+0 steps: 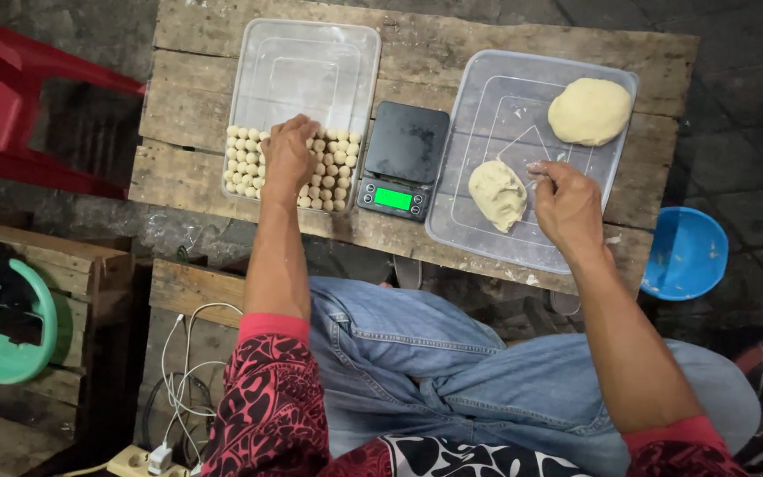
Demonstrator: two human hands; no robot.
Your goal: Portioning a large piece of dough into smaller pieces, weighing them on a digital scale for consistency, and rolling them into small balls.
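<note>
The left hand [288, 157] rests curled on the little dough balls [336, 172] in a clear tray [304, 62]. The right hand [565, 205] pinches a tiny dough bit beside a dough lump [497, 193].

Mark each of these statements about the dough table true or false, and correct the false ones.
1. The left hand rests on the rows of small dough balls in the left tray. True.
2. The scale stands between the two trays. True.
3. The right tray holds three dough lumps. False: two, a large lump at the far corner and a smaller lump near the right hand.
4. The blue bowl sits on the table. False: it is off the table, lower, at the right.
5. The left tray is full of balls. False: only its near end is filled.
</note>
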